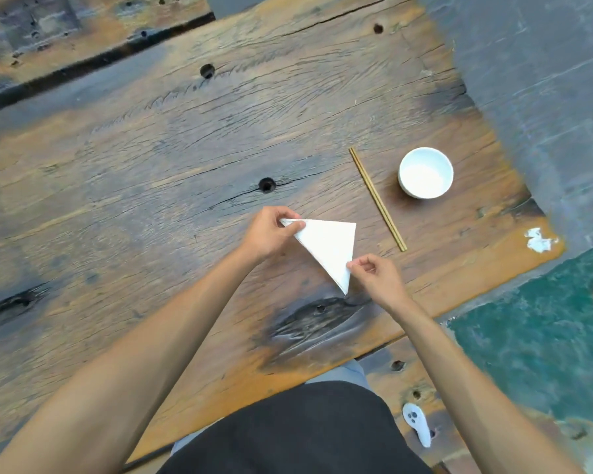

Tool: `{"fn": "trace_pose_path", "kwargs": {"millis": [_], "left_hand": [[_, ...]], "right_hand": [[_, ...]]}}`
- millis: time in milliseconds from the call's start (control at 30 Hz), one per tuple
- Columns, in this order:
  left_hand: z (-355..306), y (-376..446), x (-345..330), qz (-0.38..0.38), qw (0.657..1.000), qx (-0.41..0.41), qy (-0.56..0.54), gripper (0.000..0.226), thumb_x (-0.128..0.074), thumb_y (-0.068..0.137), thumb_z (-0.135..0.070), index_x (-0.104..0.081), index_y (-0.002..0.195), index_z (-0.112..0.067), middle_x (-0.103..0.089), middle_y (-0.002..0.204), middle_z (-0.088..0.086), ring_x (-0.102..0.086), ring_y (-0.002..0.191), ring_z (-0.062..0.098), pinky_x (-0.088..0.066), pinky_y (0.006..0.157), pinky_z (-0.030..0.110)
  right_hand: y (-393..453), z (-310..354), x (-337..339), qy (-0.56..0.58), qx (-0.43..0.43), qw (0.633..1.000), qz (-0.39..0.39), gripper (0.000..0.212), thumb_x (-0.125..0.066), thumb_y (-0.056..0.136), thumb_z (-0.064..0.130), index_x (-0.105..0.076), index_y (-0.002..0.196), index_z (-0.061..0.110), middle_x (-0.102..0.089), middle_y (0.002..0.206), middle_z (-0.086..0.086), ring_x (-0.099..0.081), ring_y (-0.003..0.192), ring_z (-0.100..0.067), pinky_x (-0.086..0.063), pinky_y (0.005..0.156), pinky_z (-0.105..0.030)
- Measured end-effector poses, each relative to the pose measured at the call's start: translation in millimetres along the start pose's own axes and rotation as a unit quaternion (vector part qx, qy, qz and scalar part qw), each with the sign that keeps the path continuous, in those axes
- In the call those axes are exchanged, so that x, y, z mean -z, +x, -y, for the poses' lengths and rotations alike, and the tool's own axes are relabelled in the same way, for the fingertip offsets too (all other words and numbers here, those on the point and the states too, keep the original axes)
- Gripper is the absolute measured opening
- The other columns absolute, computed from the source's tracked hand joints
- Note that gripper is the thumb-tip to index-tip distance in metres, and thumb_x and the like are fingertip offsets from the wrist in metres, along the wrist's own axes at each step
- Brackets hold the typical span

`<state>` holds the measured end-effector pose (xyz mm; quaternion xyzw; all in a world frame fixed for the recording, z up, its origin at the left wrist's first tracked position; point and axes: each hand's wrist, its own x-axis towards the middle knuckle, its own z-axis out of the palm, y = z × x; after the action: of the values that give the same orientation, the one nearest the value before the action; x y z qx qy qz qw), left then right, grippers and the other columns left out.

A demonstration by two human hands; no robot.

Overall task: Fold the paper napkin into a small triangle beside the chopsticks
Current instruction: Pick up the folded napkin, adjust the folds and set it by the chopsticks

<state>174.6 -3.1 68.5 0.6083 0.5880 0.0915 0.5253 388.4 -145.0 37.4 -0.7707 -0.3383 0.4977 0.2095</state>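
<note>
A white paper napkin [327, 246] folded into a triangle lies just above the wooden table [151, 172]. My left hand [271, 234] pinches its upper left corner between thumb and fingers. My right hand [377, 275] pinches the edge near its lower point. A pair of thin wooden chopsticks [377, 199] lies together on the table just right of the napkin, slanting from upper left to lower right.
A small white bowl [426, 172] stands right of the chopsticks. The table's right edge drops to grey and green floor. A white remote-like object [416, 427] lies on a lower board near my body. Dark knot holes dot the wood.
</note>
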Motion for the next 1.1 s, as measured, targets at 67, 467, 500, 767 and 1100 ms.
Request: {"fn": "trace_pose_path", "kwargs": {"millis": [67, 467, 500, 767, 1100], "left_hand": [[-7.3, 19.5, -11.3, 0.007, 0.999, -0.004, 0.036, 0.012, -0.07, 0.094, -0.022, -0.076, 0.097, -0.011, -0.071, 0.086, 0.001, -0.058, 0.069, 0.011, -0.039, 0.048, 0.01], [-8.7, 99.2, -57.7, 0.023, 0.988, 0.011, 0.151, 0.009, -0.067, 0.095, -0.026, -0.071, 0.093, -0.018, -0.072, 0.09, 0.002, -0.066, 0.087, 0.022, -0.052, 0.07, 0.036], [-7.8, 102.8, -59.1, 0.028, 0.986, 0.01, 0.165, 0.009, -0.067, 0.095, -0.027, -0.071, 0.095, -0.019, -0.073, 0.092, 0.002, -0.066, 0.086, 0.022, -0.055, 0.071, 0.039], [-2.0, 101.5, -67.1, 0.021, 0.943, -0.108, 0.312, 0.038, -0.058, 0.098, -0.04, -0.057, 0.131, -0.021, -0.055, 0.128, 0.003, -0.055, 0.115, 0.021, -0.054, 0.08, 0.038], [38.1, 75.4, -87.1, 0.114, 0.866, -0.232, 0.427, 0.065, -0.019, 0.108, -0.047, -0.005, 0.163, -0.014, 0.001, 0.172, 0.002, 0.004, 0.159, 0.021, -0.011, 0.129, 0.048]], "right_hand": [[11.8, -4.0, 5.4, 0.007, -0.023, 1.0, -0.006, 0.01, -0.072, 0.094, 0.032, -0.072, 0.089, 0.023, -0.073, 0.085, 0.008, -0.064, 0.079, -0.006, -0.046, 0.066, -0.021], [64.4, -13.0, 18.6, -0.072, -0.077, 0.994, -0.019, 0.026, -0.063, 0.099, 0.037, -0.064, 0.077, 0.025, -0.065, 0.071, 0.009, -0.06, 0.069, -0.006, -0.04, 0.055, -0.021], [66.1, -12.9, 18.6, -0.11, -0.071, 0.991, -0.02, 0.025, -0.062, 0.1, 0.038, -0.064, 0.078, 0.025, -0.063, 0.07, 0.011, -0.059, 0.068, -0.003, -0.038, 0.054, -0.019], [63.0, -9.2, 24.2, -0.239, -0.041, 0.967, -0.08, 0.029, -0.056, 0.101, 0.048, -0.067, 0.092, 0.023, -0.066, 0.078, 0.008, -0.064, 0.071, -0.01, -0.057, 0.061, -0.029], [75.2, -8.8, -22.4, -0.366, 0.158, 0.913, -0.084, 0.065, -0.03, 0.11, 0.041, -0.015, 0.164, 0.009, -0.012, 0.173, -0.01, -0.011, 0.16, -0.023, -0.018, 0.128, -0.043]]}}
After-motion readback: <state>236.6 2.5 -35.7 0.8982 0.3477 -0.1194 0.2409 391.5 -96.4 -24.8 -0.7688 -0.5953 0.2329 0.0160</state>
